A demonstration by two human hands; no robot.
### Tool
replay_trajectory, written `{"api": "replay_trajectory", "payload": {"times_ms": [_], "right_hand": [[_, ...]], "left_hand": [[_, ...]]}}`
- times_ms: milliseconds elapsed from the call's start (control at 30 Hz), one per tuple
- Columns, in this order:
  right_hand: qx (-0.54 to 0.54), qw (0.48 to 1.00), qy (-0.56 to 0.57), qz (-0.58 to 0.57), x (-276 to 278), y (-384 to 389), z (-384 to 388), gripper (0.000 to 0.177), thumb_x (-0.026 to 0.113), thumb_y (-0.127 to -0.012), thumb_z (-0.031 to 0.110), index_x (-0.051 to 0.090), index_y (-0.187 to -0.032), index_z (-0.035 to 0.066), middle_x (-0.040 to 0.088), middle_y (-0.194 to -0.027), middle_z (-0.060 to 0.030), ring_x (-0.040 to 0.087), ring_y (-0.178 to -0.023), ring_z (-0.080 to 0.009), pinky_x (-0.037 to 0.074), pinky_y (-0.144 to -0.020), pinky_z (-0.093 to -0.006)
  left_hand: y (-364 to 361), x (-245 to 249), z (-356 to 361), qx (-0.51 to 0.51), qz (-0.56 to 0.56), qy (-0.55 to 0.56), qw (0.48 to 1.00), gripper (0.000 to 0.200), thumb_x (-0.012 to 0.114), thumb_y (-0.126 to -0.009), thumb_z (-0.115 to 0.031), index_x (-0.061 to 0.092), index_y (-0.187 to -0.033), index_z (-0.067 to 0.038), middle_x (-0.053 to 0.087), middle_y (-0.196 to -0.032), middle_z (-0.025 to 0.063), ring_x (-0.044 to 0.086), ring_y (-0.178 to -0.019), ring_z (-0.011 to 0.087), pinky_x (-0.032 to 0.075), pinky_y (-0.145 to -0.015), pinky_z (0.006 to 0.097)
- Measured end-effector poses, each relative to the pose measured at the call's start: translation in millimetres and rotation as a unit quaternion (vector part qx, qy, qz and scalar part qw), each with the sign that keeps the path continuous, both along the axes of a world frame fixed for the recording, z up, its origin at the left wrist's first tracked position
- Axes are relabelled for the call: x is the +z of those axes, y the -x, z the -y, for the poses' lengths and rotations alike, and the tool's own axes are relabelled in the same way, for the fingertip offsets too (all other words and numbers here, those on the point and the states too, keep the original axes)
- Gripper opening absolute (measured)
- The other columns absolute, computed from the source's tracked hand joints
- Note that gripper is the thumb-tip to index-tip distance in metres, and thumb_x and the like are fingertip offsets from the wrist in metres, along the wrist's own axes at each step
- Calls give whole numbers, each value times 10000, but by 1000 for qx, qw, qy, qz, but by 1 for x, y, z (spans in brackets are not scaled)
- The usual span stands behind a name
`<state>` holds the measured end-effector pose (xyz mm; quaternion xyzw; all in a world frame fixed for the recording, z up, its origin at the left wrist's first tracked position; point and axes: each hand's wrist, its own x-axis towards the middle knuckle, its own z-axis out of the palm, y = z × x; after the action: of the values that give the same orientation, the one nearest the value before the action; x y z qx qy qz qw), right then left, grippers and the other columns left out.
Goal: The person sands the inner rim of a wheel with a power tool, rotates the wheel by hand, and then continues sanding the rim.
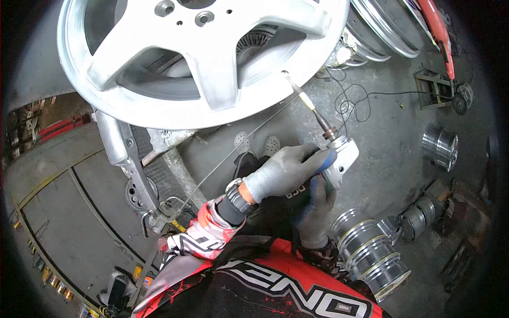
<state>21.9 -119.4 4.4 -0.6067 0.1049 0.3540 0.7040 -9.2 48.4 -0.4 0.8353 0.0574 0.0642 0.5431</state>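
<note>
Both gloved hands were closed tight around the grinder (340,157), the left hand (283,172) on top and the right hand (317,211) underneath. Its long bit (305,100) touched the rim of the alloy wheel (212,74) just above them.

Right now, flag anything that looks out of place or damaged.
A thin cable lies in tangled loops on the floor beyond the grinder gripped by the left hand and right hand. The wheel looks dull and scuffed.
</note>
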Motion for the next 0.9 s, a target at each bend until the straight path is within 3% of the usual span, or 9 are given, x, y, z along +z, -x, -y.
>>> {"api": "replay_trajectory", "payload": {"times_ms": [67,167,267,433,533,600,700,833,900], "right_hand": [[23,1000,13,11,3,-1,-1,541,710,-978,146,498,-1458,15,622,-1324,-110,627,-1159,-201,522,-1005,-378],[50,997,30,41,-11,9,10,576,721,-960,141,474,-1466,18,601,-1338,-105,603,-1187,-204,504,-1028,-384],[52,998,9,36,-6,16,7,615,733,-943,141,448,-1476,24,576,-1359,-100,580,-1220,-205,487,-1050,-387],[64,996,-28,47,3,3,-1,573,717,-954,138,469,-1457,18,589,-1338,-99,587,-1208,-206,486,-1047,-381],[61,997,36,42,1,-7,3,528,696,-993,316,562,-1401,7,638,-1298,-108,635,-1180,-231,523,-988,-408],[125,955,132,236,-1,-9,5,520,650,-1022,329,553,-1400,-16,640,-1297,-115,640,-1159,-215,510,-1005,-395],[74,991,49,104,5,-10,-3,498,629,-1029,288,540,-1413,-16,626,-1324,-115,640,-1155,-222,509,-1012,-393],[35,999,12,21,8,13,-7,509,701,-969,119,502,-1423,4,610,-1312,-93,605,-1190,-202,480,-1061,-371],[62,998,15,31,13,26,-7,620,737,-935,118,444,-1471,13,586,-1346,-103,601,-1208,-217,469,-1083,-383]], "left_hand": [[-5,19,-8,0,-140,196,971,291,520,-1099,-224,589,-1265,5,664,-1193,220,687,-978,385,552,-899,414],[7,15,0,50,-181,262,947,283,536,-1091,-215,590,-1266,1,662,-1193,218,687,-987,383,558,-890,417],[34,-7,15,54,-31,43,997,272,540,-1088,-199,592,-1271,-4,660,-1192,218,685,-995,380,562,-879,417],[18,1,10,37,-53,81,995,253,549,-1074,-172,589,-1262,-7,655,-1159,211,683,-992,380,565,-861,412],[-4,-13,9,34,5,47,998,217,560,-1047,-133,581,-1224,-9,641,-1093,192,676,-947,373,565,-827,412],[-10,-18,10,38,66,-14,997,205,560,-1035,-123,575,-1205,-10,632,-1055,180,670,-921,368,563,-810,410],[-7,-14,7,28,66,25,997,197,552,-1022,-128,564,-1179,-9,609,-991,165,654,-880,356,553,-778,418],[23,8,8,64,-105,225,967,234,534,-1056,-172,592,-1198,6,638,-1090,175,659,-924,359,545,-839,390],[32,26,2,114,-250,385,881,224,544,-1068,-151,610,-1204,14,642,-1197,193,662,-967,364,531,-907,363]]}}
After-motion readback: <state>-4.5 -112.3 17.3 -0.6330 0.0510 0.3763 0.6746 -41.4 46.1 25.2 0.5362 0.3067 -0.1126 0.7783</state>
